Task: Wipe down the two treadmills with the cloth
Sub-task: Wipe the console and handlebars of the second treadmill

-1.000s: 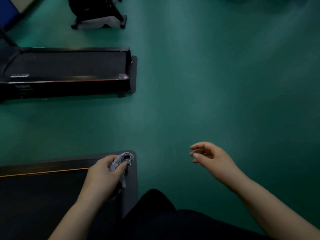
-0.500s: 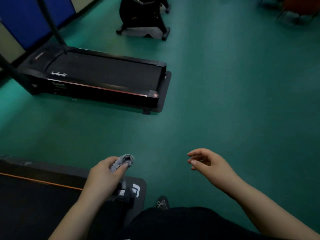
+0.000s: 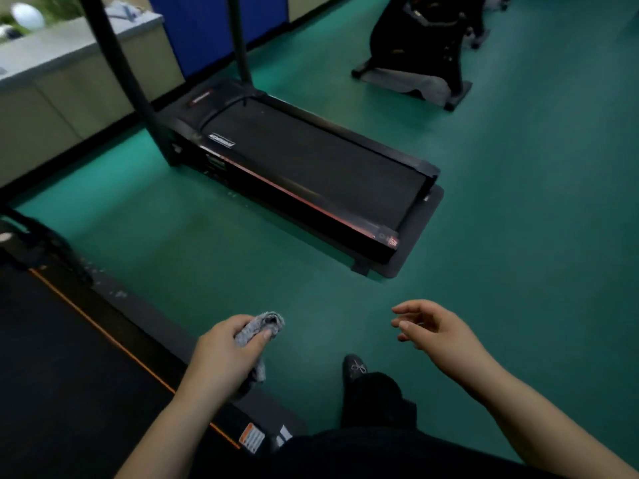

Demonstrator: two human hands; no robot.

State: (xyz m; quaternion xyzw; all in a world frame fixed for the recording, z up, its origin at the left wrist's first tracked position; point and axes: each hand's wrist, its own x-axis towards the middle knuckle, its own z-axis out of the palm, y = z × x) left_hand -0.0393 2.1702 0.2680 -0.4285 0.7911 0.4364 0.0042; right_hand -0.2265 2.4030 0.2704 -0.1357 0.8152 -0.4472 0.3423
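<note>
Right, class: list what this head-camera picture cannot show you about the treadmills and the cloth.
Head view only.
1. Near treadmill: cut off by left and bottom edges.
2. Far treadmill: uprights leave the top edge, console unseen.
3. Cloth: mostly bunched inside the left hand, size unknown.
4. Far treadmill's deck label: blurred, unreadable.

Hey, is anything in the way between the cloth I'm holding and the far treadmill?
Nothing visible. The left hand grips the cloth beside the near treadmill, and only green floor shows between it and the far treadmill. The exercise bike stands beyond that, out of the path.
</note>
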